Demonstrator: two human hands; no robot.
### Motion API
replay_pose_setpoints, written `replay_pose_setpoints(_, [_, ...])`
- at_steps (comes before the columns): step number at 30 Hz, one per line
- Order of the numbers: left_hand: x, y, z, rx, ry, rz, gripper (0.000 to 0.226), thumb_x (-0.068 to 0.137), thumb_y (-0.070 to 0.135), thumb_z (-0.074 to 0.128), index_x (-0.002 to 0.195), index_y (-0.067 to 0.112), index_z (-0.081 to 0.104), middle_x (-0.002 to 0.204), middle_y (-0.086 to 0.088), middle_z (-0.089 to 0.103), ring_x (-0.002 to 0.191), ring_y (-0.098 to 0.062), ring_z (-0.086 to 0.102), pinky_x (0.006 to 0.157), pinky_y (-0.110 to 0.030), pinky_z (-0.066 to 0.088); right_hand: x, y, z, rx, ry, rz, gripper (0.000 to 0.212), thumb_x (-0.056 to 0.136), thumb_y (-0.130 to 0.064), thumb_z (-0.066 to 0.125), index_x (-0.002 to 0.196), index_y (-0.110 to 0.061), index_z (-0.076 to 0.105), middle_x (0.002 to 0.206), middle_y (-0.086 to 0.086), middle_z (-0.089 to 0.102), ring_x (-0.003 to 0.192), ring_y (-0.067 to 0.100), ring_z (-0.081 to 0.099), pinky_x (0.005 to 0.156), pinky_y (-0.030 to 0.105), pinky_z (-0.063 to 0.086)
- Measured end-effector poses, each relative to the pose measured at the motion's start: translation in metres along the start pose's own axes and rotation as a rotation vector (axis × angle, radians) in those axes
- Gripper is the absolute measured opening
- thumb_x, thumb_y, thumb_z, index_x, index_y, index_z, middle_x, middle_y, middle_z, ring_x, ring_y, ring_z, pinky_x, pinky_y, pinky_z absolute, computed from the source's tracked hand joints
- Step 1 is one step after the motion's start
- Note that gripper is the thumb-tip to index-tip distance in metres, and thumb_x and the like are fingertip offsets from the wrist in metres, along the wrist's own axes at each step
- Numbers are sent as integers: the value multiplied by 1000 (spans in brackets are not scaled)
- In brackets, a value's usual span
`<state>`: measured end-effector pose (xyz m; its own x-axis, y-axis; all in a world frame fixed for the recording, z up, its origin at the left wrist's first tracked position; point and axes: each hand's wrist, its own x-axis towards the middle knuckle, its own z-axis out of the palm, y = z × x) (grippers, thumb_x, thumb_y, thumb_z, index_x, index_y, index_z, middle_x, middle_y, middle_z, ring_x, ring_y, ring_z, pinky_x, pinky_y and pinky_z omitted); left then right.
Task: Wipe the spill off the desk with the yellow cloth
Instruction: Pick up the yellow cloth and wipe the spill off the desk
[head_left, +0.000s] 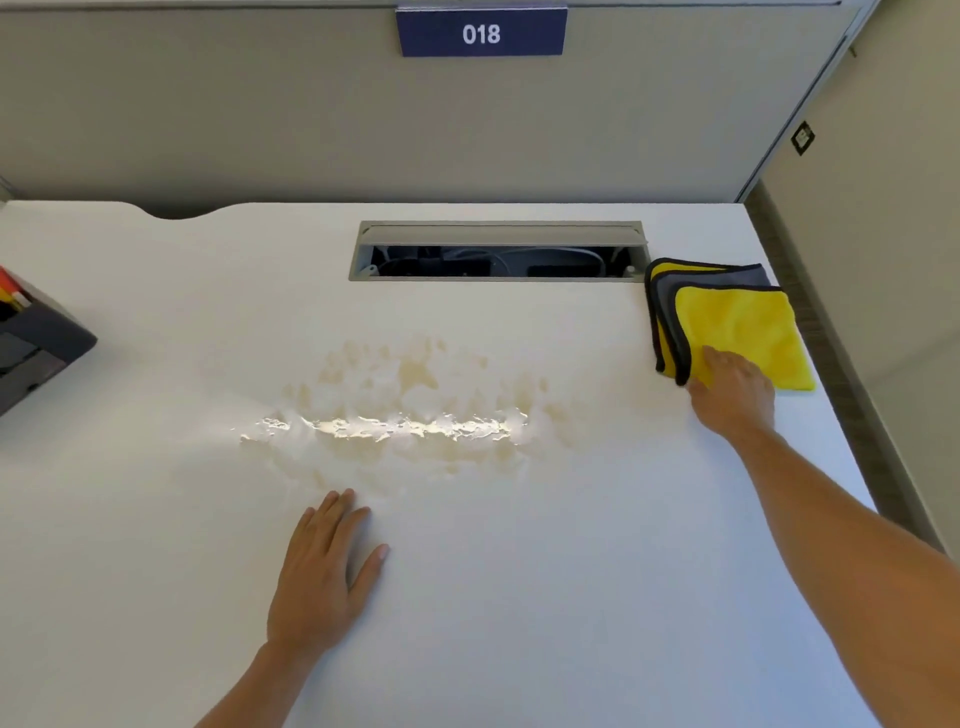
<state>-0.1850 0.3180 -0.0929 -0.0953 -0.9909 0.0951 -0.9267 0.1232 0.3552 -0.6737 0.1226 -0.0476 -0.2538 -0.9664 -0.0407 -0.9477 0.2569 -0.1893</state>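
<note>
Item: pale, yellowish liquid spill (410, 410), irregular and patchy, glossy where light catches it. Location: middle of white laminate desk (545, 597), spread wide left to right, well short of the front edge.

Item: folded yellow microfibre cloth with grey reverse and dark edging (743, 322). Location: far right of desk, beside right end of grey recessed cable tray (498, 252), well apart from the spill. Flat, several layers, not yet lifted.

Right hand (732, 389): palm down on the near left corner of the cloth, fingers loosely spread over the fabric, resting on it rather than clamped round it. Grasp not yet made.

Left hand (322, 577): flat on bare desk, fingers extended and close together, holding nothing; fingertips just short of the spill's near margin.

Also present: dark desk organiser (36, 343) at left edge; blue number plate reading 018 (480, 32) on partition.

Step in hand, as judged: reaching for and taking up the cloth. Wiping not begun; spill untouched.

Next move, as judged: close fingers on cloth, carry left to spill, press flat, sweep across full width.
</note>
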Motion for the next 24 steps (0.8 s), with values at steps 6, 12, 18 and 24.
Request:
replay_pose_setpoints(6, [0,-3,2,8,1,3,50,92,48,46,123,11,59,141,-9,51,137,-27,41,114,-47,30,13,-13,3,-44,7,16,36,93,-10,59,129,-13,57,128,22,55,115,45,46,91,55,42])
replay_pose_setpoints(12, [0,-3,3,13,2,9,50,92,48,46,124,12,59,143,-9,50,138,-27,40,115,-48,30,14,-41,13,69,-40,-17,32,95,-11,53,126,-15,59,124,15,60,117,38,49,96,52,36])
replay_pose_setpoints(18, [0,-4,4,15,2,15,51,93,49,44,124,12,58,143,-9,50,138,-27,40,115,-48,29,-21,-102,28,293,-115,-72,25,89,-14,60,114,-14,63,112,14,66,105,38,58,87,44,44])
replay_pose_setpoints(24, [-1,-5,5,19,1,26,50,93,48,46,125,12,58,144,-9,49,139,-28,39,115,-48,28,-89,-165,41,374,-185,-185,18,83,-20,67,101,-18,67,95,6,69,89,31,61,70,35,45])
